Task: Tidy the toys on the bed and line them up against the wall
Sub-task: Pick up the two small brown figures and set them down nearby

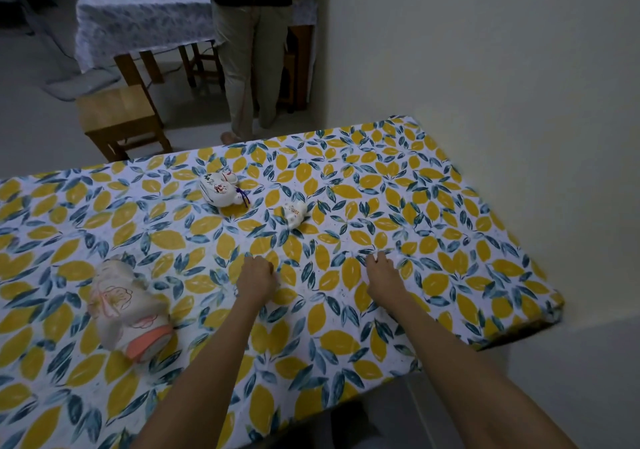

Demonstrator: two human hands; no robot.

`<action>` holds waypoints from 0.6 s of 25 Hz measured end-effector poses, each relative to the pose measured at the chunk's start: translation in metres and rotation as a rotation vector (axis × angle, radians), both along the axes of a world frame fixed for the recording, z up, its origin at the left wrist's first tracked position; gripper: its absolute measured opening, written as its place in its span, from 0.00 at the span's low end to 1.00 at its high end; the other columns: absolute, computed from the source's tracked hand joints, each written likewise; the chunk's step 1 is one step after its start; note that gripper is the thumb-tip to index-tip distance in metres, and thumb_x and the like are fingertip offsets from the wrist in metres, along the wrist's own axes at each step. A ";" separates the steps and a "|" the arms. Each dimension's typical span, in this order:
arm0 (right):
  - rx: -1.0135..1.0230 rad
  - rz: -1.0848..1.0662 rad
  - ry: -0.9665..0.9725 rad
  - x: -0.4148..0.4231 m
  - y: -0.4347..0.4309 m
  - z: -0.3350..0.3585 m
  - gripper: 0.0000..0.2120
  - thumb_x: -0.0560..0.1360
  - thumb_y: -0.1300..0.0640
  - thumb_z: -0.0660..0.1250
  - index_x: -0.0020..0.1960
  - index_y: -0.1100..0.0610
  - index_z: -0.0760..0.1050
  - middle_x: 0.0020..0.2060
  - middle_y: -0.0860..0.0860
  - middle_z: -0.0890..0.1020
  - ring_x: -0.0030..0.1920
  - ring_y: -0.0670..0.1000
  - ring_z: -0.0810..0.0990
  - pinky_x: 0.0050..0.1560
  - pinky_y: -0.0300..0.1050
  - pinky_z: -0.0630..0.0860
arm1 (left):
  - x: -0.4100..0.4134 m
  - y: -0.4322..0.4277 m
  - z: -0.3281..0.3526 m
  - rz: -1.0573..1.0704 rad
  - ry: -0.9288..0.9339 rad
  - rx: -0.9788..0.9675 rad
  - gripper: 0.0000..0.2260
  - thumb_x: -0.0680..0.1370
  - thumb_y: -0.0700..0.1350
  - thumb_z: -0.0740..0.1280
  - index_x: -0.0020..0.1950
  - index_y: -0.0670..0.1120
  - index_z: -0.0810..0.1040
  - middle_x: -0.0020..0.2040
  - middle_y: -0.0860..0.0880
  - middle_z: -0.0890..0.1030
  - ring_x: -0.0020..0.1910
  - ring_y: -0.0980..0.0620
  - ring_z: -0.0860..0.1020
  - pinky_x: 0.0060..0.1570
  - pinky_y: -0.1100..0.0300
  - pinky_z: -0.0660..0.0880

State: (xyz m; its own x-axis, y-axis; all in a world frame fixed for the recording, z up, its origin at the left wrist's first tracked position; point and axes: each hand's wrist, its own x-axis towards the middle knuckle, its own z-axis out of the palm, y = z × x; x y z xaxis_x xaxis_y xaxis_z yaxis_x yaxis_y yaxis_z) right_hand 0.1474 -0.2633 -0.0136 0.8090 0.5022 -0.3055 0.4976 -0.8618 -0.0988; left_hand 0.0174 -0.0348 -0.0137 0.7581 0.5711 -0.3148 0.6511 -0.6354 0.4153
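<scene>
Three white ceramic toy figures lie tipped over on the bed with its lemon-print sheet. A large one with a pink flower and an orange base is at the left. A mid-sized one with a purple tassel lies further back. Right of that lies a small one. My left hand and my right hand rest on the sheet in front of the small toy, fingers curled; whether they pinch the sheet I cannot tell. Neither touches a toy.
The pale wall runs along the bed's right side. Beyond the bed's far edge stand a wooden stool, a person in light trousers and a table with a patterned cloth.
</scene>
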 end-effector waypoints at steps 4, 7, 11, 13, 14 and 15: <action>0.358 -0.176 0.142 0.035 0.021 0.007 0.19 0.76 0.67 0.64 0.65 0.60 0.64 0.64 0.63 0.66 0.50 0.61 0.73 0.44 0.50 0.71 | 0.041 -0.025 0.016 0.067 -0.291 -0.248 0.17 0.73 0.44 0.73 0.53 0.40 0.69 0.48 0.39 0.76 0.46 0.40 0.78 0.42 0.48 0.77; 0.586 -0.160 0.211 0.074 0.040 0.018 0.17 0.75 0.66 0.65 0.61 0.57 0.66 0.55 0.62 0.76 0.50 0.61 0.78 0.46 0.56 0.79 | 0.084 -0.040 0.024 0.038 -0.424 -0.355 0.18 0.72 0.42 0.74 0.52 0.42 0.65 0.44 0.37 0.78 0.39 0.44 0.79 0.34 0.58 0.76; 0.639 -0.064 0.181 0.123 0.061 0.020 0.19 0.70 0.63 0.72 0.56 0.54 0.68 0.49 0.58 0.80 0.48 0.58 0.80 0.46 0.57 0.80 | 0.148 -0.048 0.024 0.023 -0.487 -0.284 0.17 0.72 0.43 0.74 0.46 0.44 0.65 0.41 0.40 0.76 0.38 0.42 0.75 0.36 0.47 0.74; 0.634 -0.024 0.190 0.146 0.069 0.018 0.19 0.70 0.64 0.72 0.58 0.57 0.71 0.51 0.58 0.80 0.50 0.58 0.79 0.48 0.55 0.80 | 0.176 -0.045 0.016 -0.007 -0.478 -0.239 0.15 0.73 0.42 0.72 0.47 0.45 0.65 0.41 0.42 0.75 0.37 0.42 0.74 0.37 0.45 0.74; 0.626 0.006 0.181 0.157 0.073 0.016 0.19 0.70 0.65 0.72 0.58 0.59 0.71 0.52 0.58 0.80 0.51 0.58 0.79 0.49 0.54 0.79 | 0.187 -0.044 0.013 -0.011 -0.464 -0.207 0.14 0.74 0.42 0.72 0.47 0.46 0.66 0.41 0.43 0.75 0.37 0.43 0.74 0.38 0.46 0.74; 0.619 0.043 0.163 0.167 0.075 0.015 0.18 0.69 0.66 0.71 0.56 0.59 0.71 0.51 0.58 0.79 0.50 0.57 0.78 0.48 0.53 0.77 | 0.199 -0.042 0.009 -0.008 -0.452 -0.168 0.13 0.74 0.42 0.71 0.48 0.46 0.66 0.42 0.45 0.75 0.37 0.44 0.73 0.38 0.47 0.74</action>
